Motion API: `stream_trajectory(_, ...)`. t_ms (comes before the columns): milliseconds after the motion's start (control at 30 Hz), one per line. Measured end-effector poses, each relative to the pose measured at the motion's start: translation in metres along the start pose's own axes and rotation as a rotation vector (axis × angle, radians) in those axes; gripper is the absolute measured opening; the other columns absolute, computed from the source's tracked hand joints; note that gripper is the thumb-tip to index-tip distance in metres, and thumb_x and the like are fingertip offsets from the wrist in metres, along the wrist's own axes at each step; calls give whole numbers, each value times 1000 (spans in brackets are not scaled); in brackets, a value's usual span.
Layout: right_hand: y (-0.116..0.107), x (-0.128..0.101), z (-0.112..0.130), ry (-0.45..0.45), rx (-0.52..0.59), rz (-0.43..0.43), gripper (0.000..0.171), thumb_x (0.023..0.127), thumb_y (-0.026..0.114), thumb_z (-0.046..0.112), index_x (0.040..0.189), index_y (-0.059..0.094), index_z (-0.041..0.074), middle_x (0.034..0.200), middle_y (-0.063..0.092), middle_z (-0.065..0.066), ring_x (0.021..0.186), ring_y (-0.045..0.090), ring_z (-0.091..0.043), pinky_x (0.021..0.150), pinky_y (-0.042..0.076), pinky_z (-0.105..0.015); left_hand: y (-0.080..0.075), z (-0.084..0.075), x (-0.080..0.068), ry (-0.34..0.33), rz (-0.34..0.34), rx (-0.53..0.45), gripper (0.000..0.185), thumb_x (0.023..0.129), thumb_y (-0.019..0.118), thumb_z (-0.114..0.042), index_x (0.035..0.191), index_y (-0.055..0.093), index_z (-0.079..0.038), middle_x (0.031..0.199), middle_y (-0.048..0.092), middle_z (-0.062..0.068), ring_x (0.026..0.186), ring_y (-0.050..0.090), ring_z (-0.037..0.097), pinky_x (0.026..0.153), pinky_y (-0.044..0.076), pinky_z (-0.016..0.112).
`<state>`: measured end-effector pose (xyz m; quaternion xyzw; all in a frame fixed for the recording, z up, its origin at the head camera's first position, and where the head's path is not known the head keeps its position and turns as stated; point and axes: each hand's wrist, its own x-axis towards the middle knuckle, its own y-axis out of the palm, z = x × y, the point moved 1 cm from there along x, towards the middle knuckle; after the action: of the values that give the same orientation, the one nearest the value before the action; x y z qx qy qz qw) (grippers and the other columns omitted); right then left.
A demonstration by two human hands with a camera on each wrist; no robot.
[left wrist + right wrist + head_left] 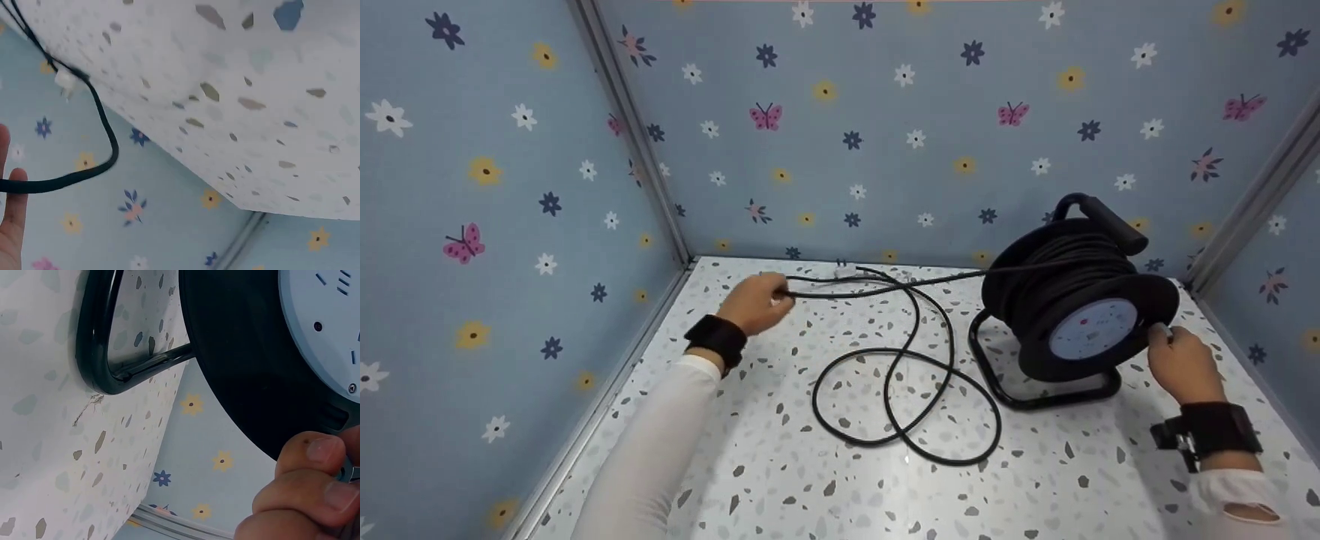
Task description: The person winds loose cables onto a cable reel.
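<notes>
A black cable reel (1080,300) stands on the right, its drum wound with black cable and its face a pale socket disc (1093,328). My right hand (1186,365) grips the small winding knob at the disc's edge; curled fingers (304,495) show round it in the right wrist view. From the drum a length of cable (847,295) runs left to my left hand (755,304), held between thumb and fingers. More cable (815,405) lies in loose loops between the hands. The white plug (846,271) lies near the back wall.
The reel rests on a black tube frame (1054,405) and has a carrying handle (1112,223) on top. A speckled white tabletop (780,480) lies under everything. Flowered blue panels (885,165) enclose it at the back, left and right.
</notes>
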<state>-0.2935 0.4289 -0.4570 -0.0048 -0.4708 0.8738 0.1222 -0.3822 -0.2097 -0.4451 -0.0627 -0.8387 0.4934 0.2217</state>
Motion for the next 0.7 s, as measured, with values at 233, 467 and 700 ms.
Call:
stream_trajectory(233, 0, 0, -2, -6, 2, 2, 48, 115, 20, 35, 87, 45, 5, 75, 42, -10, 68, 47, -29, 66, 37, -42, -40, 11, 1, -87, -214, -221, 43, 105, 68, -33, 71, 49, -15, 66, 46, 2, 64, 49, 23, 72, 41, 38)
stream_trajectory(467, 5, 1, -6, -22, 0, 18, 53, 115, 20, 33, 90, 51, -2, 83, 54, -25, 77, 58, -44, 72, 45, -56, -26, 4, -16, -37, -138, -124, 61, 101, 76, -39, 59, 37, -22, 56, 29, -9, 53, 33, 12, 64, 34, 32)
stream_trajectory(700, 12, 1, -15, -38, -21, 90, 62, 115, 20, 33, 101, 62, -10, 92, 66, -32, 84, 65, -50, 77, 48, -63, -8, 4, -36, 51, -91, -34, 64, 98, 79, -42, 60, 31, -24, 57, 20, -11, 52, 23, 10, 64, 29, 32)
